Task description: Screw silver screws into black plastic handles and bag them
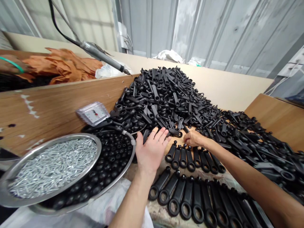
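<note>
Left hand [152, 152] released, palm up and fingers spread, between the steel-rimmed round tray of black balls [111, 152] and the rows of black, ring-ended plastic levers [183, 156]; forearm reaches up from the lower edge. Right hand [193, 138] is curled low over the wooden tabletop [172, 142], just beyond the shorter row and before the heaped levers [163, 91], its forearm slanting in from lower right; whether it grips one, cannot tell. Clear plastic case [93, 113] bears a white label with a red mark, writing illegible.
</note>
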The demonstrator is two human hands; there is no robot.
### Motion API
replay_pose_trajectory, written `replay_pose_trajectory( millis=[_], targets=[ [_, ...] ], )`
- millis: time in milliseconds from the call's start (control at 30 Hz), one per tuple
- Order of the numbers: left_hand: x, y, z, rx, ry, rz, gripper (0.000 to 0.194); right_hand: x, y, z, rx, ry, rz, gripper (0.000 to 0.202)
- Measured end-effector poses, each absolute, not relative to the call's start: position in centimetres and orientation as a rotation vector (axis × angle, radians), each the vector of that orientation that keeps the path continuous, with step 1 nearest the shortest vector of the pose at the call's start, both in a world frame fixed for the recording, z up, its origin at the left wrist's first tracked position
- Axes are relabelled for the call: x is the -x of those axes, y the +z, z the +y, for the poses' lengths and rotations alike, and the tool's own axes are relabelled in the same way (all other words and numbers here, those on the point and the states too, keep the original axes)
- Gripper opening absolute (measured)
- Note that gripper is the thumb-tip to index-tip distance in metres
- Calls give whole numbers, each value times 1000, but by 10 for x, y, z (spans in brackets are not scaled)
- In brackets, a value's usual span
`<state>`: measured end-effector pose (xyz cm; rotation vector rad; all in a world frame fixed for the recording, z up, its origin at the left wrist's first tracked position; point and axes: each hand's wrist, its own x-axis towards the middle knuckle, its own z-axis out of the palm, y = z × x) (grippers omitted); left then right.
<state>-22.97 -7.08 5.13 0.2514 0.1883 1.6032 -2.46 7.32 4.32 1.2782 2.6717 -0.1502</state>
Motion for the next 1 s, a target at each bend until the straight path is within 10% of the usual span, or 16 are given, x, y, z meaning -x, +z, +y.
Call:
replay_pose_trajectory(
  millis=[500,1000],
  targets=[
    [229,52,-71,-228,1611,200,76,32,39,79,-1269,-244,2692,10],
    [223,49,-67,-195,1530,282,70,36,88,48,-1515,-1329,2912,17]
  ],
)
